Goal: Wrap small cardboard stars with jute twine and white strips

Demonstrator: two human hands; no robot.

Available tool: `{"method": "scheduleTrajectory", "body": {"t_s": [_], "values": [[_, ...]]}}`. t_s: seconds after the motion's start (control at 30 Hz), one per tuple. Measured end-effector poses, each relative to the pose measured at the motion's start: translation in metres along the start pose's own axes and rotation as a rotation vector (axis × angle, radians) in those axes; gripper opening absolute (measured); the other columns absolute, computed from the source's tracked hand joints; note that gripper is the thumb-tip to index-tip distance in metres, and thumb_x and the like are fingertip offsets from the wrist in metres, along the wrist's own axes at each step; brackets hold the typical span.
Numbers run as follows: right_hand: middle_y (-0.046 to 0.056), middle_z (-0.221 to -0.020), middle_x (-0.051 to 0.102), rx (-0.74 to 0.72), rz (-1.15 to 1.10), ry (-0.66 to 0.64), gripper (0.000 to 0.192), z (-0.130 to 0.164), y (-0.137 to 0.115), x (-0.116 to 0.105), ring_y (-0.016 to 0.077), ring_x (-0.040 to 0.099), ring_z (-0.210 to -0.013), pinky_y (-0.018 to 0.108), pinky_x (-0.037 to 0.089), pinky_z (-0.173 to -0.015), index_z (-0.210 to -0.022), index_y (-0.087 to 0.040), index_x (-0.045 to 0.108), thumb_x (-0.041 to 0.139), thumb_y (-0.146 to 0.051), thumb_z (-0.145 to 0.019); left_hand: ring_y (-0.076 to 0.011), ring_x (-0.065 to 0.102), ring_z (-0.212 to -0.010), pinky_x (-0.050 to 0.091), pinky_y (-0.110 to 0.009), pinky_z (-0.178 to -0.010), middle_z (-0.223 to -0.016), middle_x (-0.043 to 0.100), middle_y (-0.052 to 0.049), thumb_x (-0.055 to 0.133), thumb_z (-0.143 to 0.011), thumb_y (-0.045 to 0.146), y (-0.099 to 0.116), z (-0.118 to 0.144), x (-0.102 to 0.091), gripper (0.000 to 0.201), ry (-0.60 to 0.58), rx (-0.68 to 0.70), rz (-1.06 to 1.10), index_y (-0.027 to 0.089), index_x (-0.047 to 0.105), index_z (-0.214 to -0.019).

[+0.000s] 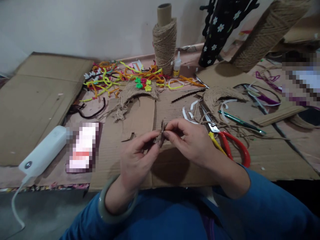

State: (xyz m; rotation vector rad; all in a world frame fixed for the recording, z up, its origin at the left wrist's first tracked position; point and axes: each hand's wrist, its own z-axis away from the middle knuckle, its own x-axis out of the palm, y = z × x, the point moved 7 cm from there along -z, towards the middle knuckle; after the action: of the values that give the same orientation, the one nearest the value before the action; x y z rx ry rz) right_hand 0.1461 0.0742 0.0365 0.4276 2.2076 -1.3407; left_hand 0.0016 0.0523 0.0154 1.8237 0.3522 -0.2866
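Observation:
My left hand (136, 160) and my right hand (191, 140) meet over the cardboard sheet (140, 116) in front of me. Together they pinch a small brown twine-wrapped piece (161, 133) between their fingertips; its exact shape is hard to tell. A pale bangle (110, 206) sits on my left wrist, and both arms wear blue sleeves. Red-handled scissors (230, 141) lie just right of my right hand.
A tall jute twine spool (164, 43) and a small glue bottle (177, 65) stand at the back. Coloured pipe cleaners (112, 78) lie scattered behind a jute fan shape (136, 91). A white power bank (43, 150) lies left. A green-handled tool (240, 121) lies right.

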Motion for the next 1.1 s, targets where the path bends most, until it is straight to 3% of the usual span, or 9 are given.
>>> {"method": "scheduleTrajectory", "body": {"t_s": [1.1], "values": [[-0.003, -0.065, 0.063, -0.003, 0.020, -0.023, 0.010, 0.0004, 0.0021, 0.0023, 0.0101, 0.058, -0.058, 0.019, 0.041, -0.057, -0.079, -0.020, 0.058, 0.051, -0.020, -0.085, -0.0125, 0.065, -0.061, 0.053, -0.023, -0.058, -0.079, 0.073, 0.000, 0.066, -0.077, 0.020, 0.0024, -0.0006, -0.0012, 0.019, 0.015, 0.017, -0.069, 0.025, 0.072, -0.094]]}}
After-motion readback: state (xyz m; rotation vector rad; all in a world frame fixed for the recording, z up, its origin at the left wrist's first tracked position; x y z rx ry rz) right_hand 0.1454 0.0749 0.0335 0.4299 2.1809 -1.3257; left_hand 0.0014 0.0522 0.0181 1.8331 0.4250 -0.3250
